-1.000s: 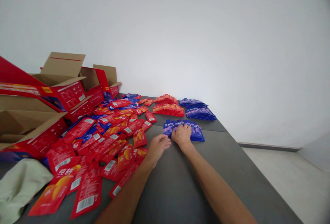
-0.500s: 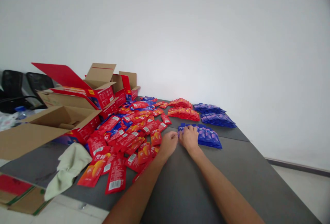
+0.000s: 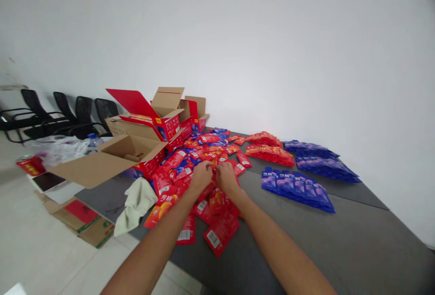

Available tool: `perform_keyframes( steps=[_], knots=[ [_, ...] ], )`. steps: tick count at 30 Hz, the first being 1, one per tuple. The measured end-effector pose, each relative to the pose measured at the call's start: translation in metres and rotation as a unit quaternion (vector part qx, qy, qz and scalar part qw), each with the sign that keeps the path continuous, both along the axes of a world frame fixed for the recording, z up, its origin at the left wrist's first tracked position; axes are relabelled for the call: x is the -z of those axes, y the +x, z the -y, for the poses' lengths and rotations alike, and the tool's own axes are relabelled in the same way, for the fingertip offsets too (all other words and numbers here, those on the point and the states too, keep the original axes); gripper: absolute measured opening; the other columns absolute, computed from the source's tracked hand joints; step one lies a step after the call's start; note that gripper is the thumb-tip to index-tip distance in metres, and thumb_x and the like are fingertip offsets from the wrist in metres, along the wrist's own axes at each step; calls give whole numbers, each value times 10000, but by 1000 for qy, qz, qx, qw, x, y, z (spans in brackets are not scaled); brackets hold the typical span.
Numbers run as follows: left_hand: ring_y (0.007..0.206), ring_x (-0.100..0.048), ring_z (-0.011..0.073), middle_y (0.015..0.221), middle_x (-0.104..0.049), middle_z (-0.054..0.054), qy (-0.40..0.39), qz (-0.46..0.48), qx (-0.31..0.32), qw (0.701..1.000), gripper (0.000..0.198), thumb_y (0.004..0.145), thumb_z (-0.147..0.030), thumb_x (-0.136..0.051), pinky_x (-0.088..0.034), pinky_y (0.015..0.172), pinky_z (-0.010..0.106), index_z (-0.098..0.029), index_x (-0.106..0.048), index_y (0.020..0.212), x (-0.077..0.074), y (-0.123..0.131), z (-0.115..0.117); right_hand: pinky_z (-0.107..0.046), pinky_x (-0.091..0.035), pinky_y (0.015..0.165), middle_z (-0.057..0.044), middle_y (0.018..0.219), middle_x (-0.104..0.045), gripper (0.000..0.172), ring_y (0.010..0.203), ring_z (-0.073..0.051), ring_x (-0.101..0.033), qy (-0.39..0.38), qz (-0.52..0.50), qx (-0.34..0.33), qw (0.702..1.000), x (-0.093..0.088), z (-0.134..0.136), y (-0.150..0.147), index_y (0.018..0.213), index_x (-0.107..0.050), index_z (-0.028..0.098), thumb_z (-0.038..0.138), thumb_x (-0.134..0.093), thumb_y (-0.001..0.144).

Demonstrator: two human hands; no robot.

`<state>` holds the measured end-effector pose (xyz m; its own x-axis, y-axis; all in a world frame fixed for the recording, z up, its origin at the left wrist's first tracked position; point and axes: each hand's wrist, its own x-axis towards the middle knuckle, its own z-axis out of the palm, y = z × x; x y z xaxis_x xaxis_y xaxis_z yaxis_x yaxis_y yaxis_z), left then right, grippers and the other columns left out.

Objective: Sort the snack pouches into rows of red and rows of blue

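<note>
Left: 4 chairs [image 3: 83, 110] far, a cloth [image 3: 138, 200] near, boxes [image 3: 170, 127] beyond it. Packets [image 3: 183, 173] lie heaped right of these; left hand [image 3: 202, 176] and right hand [image 3: 226, 177], fingers curled, sit close together on them; I cannot tell whether either grips one. Right: 2 red stacks [image 3: 270, 152], 3 blue stacks [image 3: 295, 188].

And there's the wall [image 3: 258, 50], plain and whitish, sweeping across the whole upper half, with a soft glow brightening its middle! Over on the left, a row of black chairs [image 3: 106, 113] lines up before it, four backs showing, armrests jutting out. Below them spreads the pale floor [image 3: 44, 222], thin seams crossing it. And up front, the dark grey table [image 3: 360, 236], a straight joint running across its top!
</note>
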<state>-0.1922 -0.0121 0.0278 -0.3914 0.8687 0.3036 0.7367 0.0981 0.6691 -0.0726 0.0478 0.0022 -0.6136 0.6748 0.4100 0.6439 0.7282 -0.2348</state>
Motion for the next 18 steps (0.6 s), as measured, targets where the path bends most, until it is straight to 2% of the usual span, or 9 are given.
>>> perform_keyframes(
  steps=[5, 9, 11, 13, 18],
  knots=[
    [1048, -627, 183, 1107, -699, 89, -41, -116, -81, 989, 359, 825, -73, -443, -437, 960, 278, -170, -682, 1074, 2, -64, 9, -316, -335, 881, -97, 983, -686, 283, 933, -203, -550, -14, 1, -74, 997, 3, 3, -67, 943, -683, 163, 130, -404, 913],
    [1164, -555, 246, 1176, -648, 134, -78, -208, -177, 959, 413, 765, -83, -505, -379, 1028, 347, -157, -631, 1152, 6, -99, 13, -322, -325, 885, -115, 989, -679, 243, 963, -209, -554, -22, 9, -94, 995, 1, 10, -102, 932, -666, 148, 139, -425, 897],
    [1192, -524, 288, 1231, -608, 152, -120, -205, -225, 945, 437, 767, -151, -549, -396, 997, 396, -175, -592, 1202, 9, -110, 14, -327, -318, 894, -119, 995, -677, 235, 977, -213, -555, -27, 12, -94, 995, 0, 12, -111, 941, -661, 144, 150, -431, 897],
    [1191, -513, 322, 1256, -583, 166, -154, -183, -248, 939, 486, 763, -225, -589, -416, 954, 432, -184, -552, 1245, 12, -118, 14, -328, -314, 908, -115, 1000, -678, 238, 987, -212, -558, -38, 8, -93, 995, -1, 13, -115, 946, -662, 147, 150, -430, 894],
    [1164, -513, 333, 1211, -596, 155, -155, -151, -245, 945, 492, 753, -294, -624, -403, 949, 434, -197, -564, 1231, 19, -122, 13, -325, -317, 927, -112, 1053, -668, 263, 1028, -213, -537, -67, -20, -58, 996, 2, 10, -116, 979, -673, 156, 156, -425, 892]
  ],
)
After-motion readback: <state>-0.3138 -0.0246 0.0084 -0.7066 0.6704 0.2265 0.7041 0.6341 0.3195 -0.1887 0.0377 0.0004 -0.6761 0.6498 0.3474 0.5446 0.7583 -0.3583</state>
